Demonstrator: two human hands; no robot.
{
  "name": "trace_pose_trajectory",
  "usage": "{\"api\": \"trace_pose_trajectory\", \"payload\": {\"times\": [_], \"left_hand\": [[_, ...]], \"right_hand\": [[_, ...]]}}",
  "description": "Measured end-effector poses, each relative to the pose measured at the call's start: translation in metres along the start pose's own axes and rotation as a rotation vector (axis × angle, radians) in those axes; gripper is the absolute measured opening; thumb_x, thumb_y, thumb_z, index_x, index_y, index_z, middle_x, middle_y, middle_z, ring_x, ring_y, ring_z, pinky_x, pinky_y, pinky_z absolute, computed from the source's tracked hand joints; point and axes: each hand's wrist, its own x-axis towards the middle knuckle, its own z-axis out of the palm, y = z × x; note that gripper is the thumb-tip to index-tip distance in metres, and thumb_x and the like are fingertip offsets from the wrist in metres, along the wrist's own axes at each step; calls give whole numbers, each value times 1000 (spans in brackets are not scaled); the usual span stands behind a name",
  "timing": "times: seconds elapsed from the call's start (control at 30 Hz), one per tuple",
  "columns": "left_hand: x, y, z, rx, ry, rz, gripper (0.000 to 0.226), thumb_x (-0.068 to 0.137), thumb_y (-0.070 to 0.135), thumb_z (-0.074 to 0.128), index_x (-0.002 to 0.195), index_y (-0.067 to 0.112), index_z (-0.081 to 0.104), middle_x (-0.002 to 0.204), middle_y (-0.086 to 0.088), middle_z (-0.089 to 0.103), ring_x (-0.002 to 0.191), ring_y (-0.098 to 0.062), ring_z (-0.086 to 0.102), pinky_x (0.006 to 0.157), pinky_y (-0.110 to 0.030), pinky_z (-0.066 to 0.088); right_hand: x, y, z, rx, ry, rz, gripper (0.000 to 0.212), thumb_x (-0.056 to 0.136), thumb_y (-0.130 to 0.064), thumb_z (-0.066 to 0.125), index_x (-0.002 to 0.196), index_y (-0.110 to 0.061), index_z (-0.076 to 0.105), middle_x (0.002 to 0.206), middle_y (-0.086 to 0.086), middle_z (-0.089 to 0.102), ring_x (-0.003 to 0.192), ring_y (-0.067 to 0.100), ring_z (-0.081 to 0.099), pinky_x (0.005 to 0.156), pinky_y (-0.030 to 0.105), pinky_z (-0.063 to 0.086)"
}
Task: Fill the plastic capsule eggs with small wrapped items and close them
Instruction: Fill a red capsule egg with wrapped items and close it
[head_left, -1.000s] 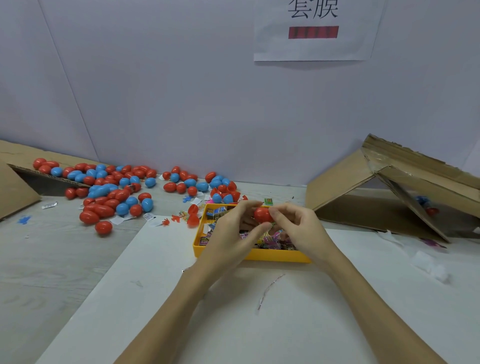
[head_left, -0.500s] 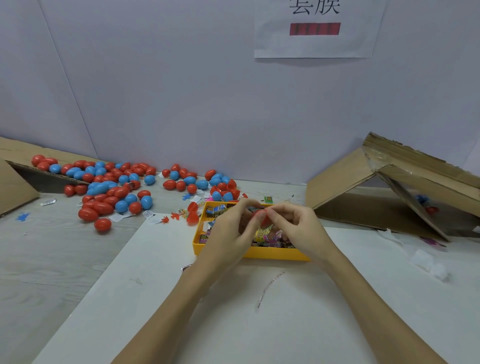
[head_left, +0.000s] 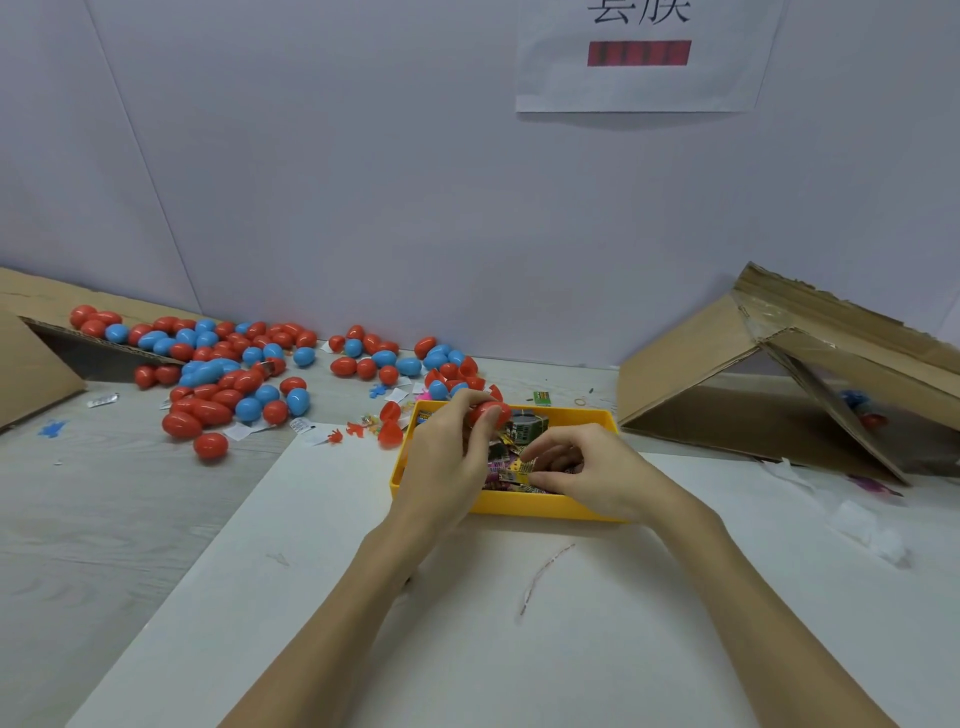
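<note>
Reading from the left, we see a tilted brown cardboard flap (head_left: 36, 358) and beside it a heap of red and blue plastic capsule eggs (head_left: 218, 374) spread over the grey wood-grain table (head_left: 104, 519), most apparently closed, with loose red egg halves (head_left: 389, 423) lying just beside the shallow yellow plastic tray (head_left: 519, 504). Above the tray's left part our left hand (head_left: 452, 462) holds a red plastic capsule egg (head_left: 485, 413), fingers and thumb curled round it; whether its seam is fully shut we cannot tell. To the right, our right hand (head_left: 592, 473) reaches into the tray and pinches a small yellow-printed wrapped item (head_left: 517, 470) among the other small wrapped items (head_left: 527, 428). A white paper sheet (head_left: 415, 623) lies under both forearms, and an open brown cardboard box (head_left: 779, 384) on its side stands at far right. We judge the risks as follows: a loosely pressed egg could spring apart, the smooth shell could slip from the curled fingers and roll into the heap, and a wrapper caught in the seam would prevent closure.
</note>
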Motion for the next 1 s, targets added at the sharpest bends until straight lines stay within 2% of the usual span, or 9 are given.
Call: {"api": "trace_pose_trajectory", "payload": {"times": [0.07,0.17,0.3,0.43,0.57,0.67,0.77,0.83,1.0], "left_hand": [[0,0,1,-3,-5,-2,27,103,31,52,126,18,61,105,9,67,94,-7,66,78,-12,52],[-1,0,2,-7,-5,5,28,102,32,53,125,17,61,104,10,65,94,-6,66,79,-11,52],[-1,2,1,-2,-25,0,33,101,37,51,126,17,62,106,6,68,96,-9,67,80,-15,54],[-2,6,0,19,-51,14,40,99,43,48,125,18,64,111,7,69,99,-7,65,78,-13,53],[-3,11,0,-46,-69,111,29,98,37,58,117,17,69,108,8,67,98,-2,61,76,-9,50],[-5,16,2,-151,-166,152,31,95,43,60,116,22,70,109,12,66,101,-3,62,75,-11,51],[-7,16,6,-183,-235,120,28,94,45,62,117,29,70,111,14,64,101,-6,64,76,-15,53],[-7,12,9,-120,-234,110,27,95,42,64,117,27,71,109,13,64,98,-5,63,76,-17,54],[-5,10,7,-57,-184,136,24,96,33,67,115,19,72,101,11,67,96,-2,62,77,-13,52]], "right_hand": [[0,1,-1,-19,8,12,20,91,-25,79,110,-28,76,95,-9,67,89,7,63,77,22,53],[-2,1,-1,59,142,-10,7,91,-24,78,99,-23,77,84,-4,69,76,11,62,68,26,52],[-4,3,2,156,303,-18,7,92,-25,78,93,-17,77,87,0,76,86,16,72,81,37,60],[-5,3,4,212,381,1,11,89,-31,79,85,-21,80,79,-3,76,81,13,71,77,35,60],[-6,3,2,380,445,4,16,90,-33,78,84,-19,81,78,-3,76,80,14,73,76,35,60],[-6,0,2,436,433,4,15,92,-33,76,92,-19,81,74,-8,74,71,5,68,64,24,53],[-6,-1,1,479,391,12,16,92,-32,76,99,-18,79,84,-1,78,79,13,72,68,25,55],[-7,-1,0,503,371,10,17,91,-30,77,100,-16,79,89,2,79,86,16,75,73,28,59],[-9,-4,0,505,319,-8,15,93,-24,75,104,-14,77,92,-1,79,87,10,75,69,17,54]]}}
